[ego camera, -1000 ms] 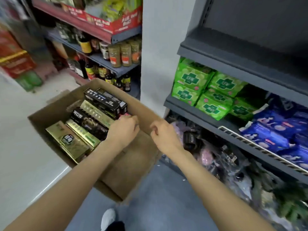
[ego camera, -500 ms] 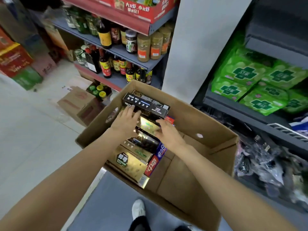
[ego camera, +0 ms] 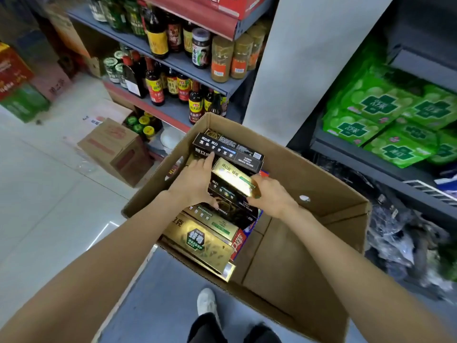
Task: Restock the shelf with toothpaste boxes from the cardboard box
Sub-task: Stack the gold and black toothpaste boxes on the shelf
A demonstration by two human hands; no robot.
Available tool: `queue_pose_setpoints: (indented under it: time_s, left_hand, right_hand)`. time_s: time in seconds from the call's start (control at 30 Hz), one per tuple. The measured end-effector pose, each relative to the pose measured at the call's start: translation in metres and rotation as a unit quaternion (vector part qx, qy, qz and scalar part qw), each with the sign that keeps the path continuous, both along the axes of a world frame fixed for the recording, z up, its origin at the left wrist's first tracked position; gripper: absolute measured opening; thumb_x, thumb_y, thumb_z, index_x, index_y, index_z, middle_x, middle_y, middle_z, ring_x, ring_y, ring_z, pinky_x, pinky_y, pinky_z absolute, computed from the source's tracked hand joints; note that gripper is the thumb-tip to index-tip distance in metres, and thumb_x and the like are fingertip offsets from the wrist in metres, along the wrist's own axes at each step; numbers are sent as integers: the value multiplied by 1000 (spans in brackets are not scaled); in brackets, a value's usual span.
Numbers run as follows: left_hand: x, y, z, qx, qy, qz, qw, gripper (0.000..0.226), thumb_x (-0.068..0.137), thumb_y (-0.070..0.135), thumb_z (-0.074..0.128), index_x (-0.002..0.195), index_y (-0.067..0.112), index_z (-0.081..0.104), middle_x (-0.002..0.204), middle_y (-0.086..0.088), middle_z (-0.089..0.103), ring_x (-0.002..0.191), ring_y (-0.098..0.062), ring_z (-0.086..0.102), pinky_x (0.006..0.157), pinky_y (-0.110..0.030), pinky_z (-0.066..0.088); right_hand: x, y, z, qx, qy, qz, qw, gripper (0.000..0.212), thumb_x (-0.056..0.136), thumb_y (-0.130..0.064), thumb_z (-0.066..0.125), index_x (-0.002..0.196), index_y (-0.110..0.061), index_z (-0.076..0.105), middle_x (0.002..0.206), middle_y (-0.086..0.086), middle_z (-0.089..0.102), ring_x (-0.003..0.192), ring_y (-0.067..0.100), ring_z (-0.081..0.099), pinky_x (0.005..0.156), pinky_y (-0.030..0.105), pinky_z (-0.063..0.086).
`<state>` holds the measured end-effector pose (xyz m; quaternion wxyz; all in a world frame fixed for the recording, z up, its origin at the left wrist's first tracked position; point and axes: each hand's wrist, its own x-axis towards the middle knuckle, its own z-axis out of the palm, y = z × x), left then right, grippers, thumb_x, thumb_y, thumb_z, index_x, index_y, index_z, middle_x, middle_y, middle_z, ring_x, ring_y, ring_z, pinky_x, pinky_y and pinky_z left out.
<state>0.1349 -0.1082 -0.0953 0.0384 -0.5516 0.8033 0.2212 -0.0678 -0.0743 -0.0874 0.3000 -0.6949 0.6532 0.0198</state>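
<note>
An open cardboard box [ego camera: 321, 219] stands on the floor below me, its left half filled with toothpaste boxes in black and gold. My left hand [ego camera: 195, 181] presses the left end of a small stack of boxes, a gold toothpaste box [ego camera: 231, 175] lying on top of a black toothpaste box [ego camera: 232, 198]. My right hand [ego camera: 270, 194] grips the stack's right end. Both hands clamp it between them. Another black toothpaste box [ego camera: 227, 149] lies behind, and a large gold toothpaste box [ego camera: 197, 243] lies nearer to me.
A dark shelf unit [ego camera: 346, 152] at the right carries green packs [ego camera: 385, 120]. At the left, shelves hold sauce bottles and jars [ego camera: 173, 82]. A closed carton [ego camera: 116, 149] sits on the pale floor. My shoe [ego camera: 206, 300] is beside the box.
The view has swung from the green-pack shelf down onto the box. Both hands have gone into it and closed on the ends of the gold and black stack.
</note>
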Motion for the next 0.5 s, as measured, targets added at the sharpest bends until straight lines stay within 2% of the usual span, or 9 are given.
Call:
queue_pose_setpoints:
  time_s: [0.1,0.17,0.27,0.33,0.4,0.5]
  left_hand:
    - [-6,-1,10,-10,44,-30,999,96,61,44,83,139,7,39,124,-2,38,119,-18,36,106,-29,33]
    - [-16,-4,21,-14,82,-34,996,77,61,38,84,126,11,53,112,1,37,107,-15,40,99,-25,35]
    - [-40,-8,42,-25,143,-15,989,61,62,31,86,113,13,57,107,0,42,100,-19,48,93,-28,38]
    - [-64,-10,56,-56,167,-17,984,59,61,31,86,109,13,58,105,0,47,101,-23,52,92,-33,42]
    - [-89,-10,69,-89,171,-19,981,57,61,35,85,107,14,59,104,0,51,101,-22,54,89,-36,44]
    - [-132,-7,85,-109,183,18,977,56,61,44,83,103,16,60,96,1,52,93,-20,53,77,-31,43]
  right_hand:
    - [-25,14,16,-27,-40,-66,997,47,81,-28,62,125,-20,45,107,3,57,94,21,56,82,38,50]
    - [-42,26,26,-47,-61,-118,990,40,81,-30,60,118,-22,46,100,1,60,87,20,60,76,36,52]
    - [-66,40,39,-58,-147,-212,964,21,87,-25,54,106,-23,47,88,0,63,71,11,60,59,25,45]
    - [-83,45,45,-76,-193,-259,943,14,91,-24,49,105,-22,49,90,-1,63,73,10,58,60,22,43]
    - [-102,47,53,-100,-225,-312,918,18,95,-26,44,109,-18,52,98,-1,60,82,13,55,62,18,38]
    - [-140,49,68,-104,-321,-413,846,20,94,-24,42,98,-14,59,97,5,64,84,20,59,62,26,43]
